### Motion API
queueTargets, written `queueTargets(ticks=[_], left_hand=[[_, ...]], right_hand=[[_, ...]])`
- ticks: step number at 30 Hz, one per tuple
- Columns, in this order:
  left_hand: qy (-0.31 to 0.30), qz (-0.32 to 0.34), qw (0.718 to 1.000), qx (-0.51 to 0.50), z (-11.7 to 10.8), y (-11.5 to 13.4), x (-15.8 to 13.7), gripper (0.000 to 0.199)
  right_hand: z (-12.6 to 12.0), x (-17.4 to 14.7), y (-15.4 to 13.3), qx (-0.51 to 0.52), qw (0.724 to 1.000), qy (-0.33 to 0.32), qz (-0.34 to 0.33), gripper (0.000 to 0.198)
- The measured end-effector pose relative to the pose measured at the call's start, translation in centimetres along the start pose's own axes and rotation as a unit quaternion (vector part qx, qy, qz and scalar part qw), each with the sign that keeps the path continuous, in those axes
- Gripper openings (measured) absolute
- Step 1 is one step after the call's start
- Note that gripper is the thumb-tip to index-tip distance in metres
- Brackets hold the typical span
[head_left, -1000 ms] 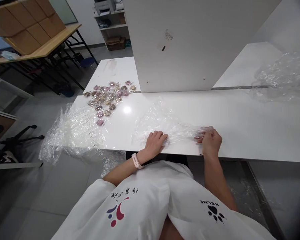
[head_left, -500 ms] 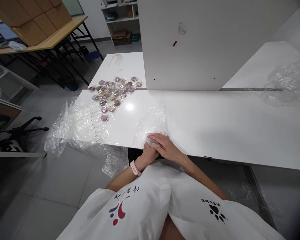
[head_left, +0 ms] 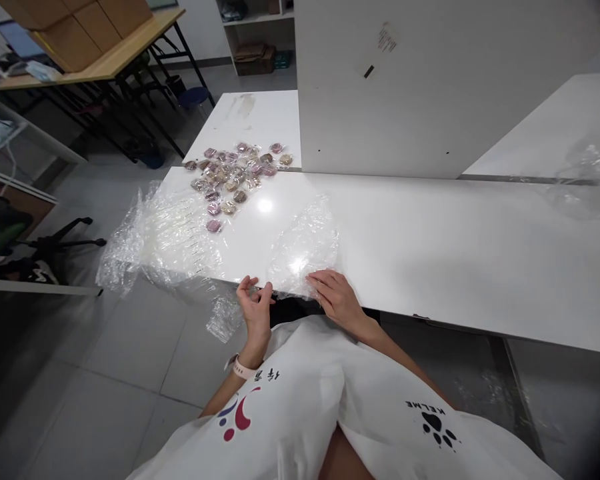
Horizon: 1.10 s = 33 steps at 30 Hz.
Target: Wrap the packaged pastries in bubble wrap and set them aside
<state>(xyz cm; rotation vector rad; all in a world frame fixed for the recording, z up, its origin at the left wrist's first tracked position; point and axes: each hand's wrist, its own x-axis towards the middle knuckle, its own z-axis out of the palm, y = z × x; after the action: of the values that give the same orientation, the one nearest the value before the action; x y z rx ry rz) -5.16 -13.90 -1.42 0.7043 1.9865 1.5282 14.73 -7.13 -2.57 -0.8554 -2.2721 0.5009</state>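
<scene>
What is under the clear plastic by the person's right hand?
The white table shows through the clear plastic. The right hand covers some of the plastic, so whatever lies beneath that hand cannot be seen.

At your twelve o'clock, a plastic sheet (head_left: pixel 305 237) lies on the table (head_left: pixel 460 260), your right hand (head_left: pixel 335 293) at its near edge. Your left hand (head_left: pixel 255 303) is at eleven, by the table's front edge. Beyond it, wrapped packets (head_left: pixel 231 185) spread across the table's back seam. Plastic bags (head_left: pixel 173 233) overhang the edge toward ten. Between twelve and one stands an upright panel (head_left: pixel 380 113); far off at eleven, cardboard boxes (head_left: pixel 75 40) sit on a desk (head_left: pixel 135 40).
</scene>
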Motion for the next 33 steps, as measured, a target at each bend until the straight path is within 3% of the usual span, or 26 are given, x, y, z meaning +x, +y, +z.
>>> queueTargets(ticks=[2, 4, 6, 8, 11, 13, 16, 18, 20, 25, 28, 30, 33], left_hand=[[-0.088, -0.117, 0.986, -0.081, 0.2, 1.3, 0.4, 0.055], [-0.162, -0.141, 0.969, -0.123, 1.1, 2.7, 0.3, 0.044], [-0.205, -0.071, 0.968, -0.123, 2.7, 4.0, -0.3, 0.032], [-0.259, 0.048, 0.962, -0.071, 4.4, 4.9, -0.8, 0.022], [-0.414, 0.167, 0.894, 0.026, 5.8, 5.4, -0.8, 0.017], [-0.497, 0.194, 0.845, 0.043, 5.6, 5.1, -0.2, 0.032], [-0.554, 0.256, 0.788, 0.079, 4.8, 4.1, 0.9, 0.059], [-0.559, 0.305, 0.761, 0.121, 4.4, 3.5, 1.2, 0.066], [-0.548, 0.322, 0.758, 0.145, 4.4, 3.1, 1.3, 0.065], [-0.492, 0.232, 0.828, 0.135, 5.5, 3.0, 1.6, 0.053], [-0.391, 0.2, 0.887, 0.144, 6.7, 3.0, 1.8, 0.034], [-0.298, 0.251, 0.903, 0.179, 7.5, 2.9, 1.6, 0.027], [-0.221, 0.385, 0.865, 0.232, 8.0, 2.7, 1.3, 0.027]], right_hand=[[0.1, 0.0, 0.1, 0.014, 1.0, 0.026, 0.001, 0.03], [0.1, 0.0, 0.1, 0.017, 0.999, 0.029, 0.008, 0.027], [0.1, 0.0, 0.1, 0.011, 1.0, 0.016, 0.015, 0.026], [0.0, -0.1, 0.0, -0.003, 1.0, 0.007, 0.016, 0.025], [-0.6, -1.2, 0.2, -0.005, 1.0, -0.001, 0.004, 0.027], [-1.4, -2.4, 0.5, 0.017, 1.0, 0.006, 0.009, 0.03], [-3.0, -4.5, 1.1, 0.042, 0.997, 0.046, 0.056, 0.033], [-3.8, -5.6, 1.5, 0.04, 0.995, 0.05, 0.081, 0.039], [-4.2, -6.1, 1.7, 0.029, 0.996, 0.029, 0.083, 0.041], [-4.1, -3.5, 1.6, 0.032, 0.994, 0.049, 0.094, 0.025], [-4.0, -0.2, 1.9, 0.056, 0.981, 0.071, 0.169, 0.025], [-3.7, 2.0, 2.6, 0.075, 0.964, 0.055, 0.248, 0.029], [-2.8, 4.0, 3.6, 0.054, 0.945, 0.022, 0.322, 0.029]])
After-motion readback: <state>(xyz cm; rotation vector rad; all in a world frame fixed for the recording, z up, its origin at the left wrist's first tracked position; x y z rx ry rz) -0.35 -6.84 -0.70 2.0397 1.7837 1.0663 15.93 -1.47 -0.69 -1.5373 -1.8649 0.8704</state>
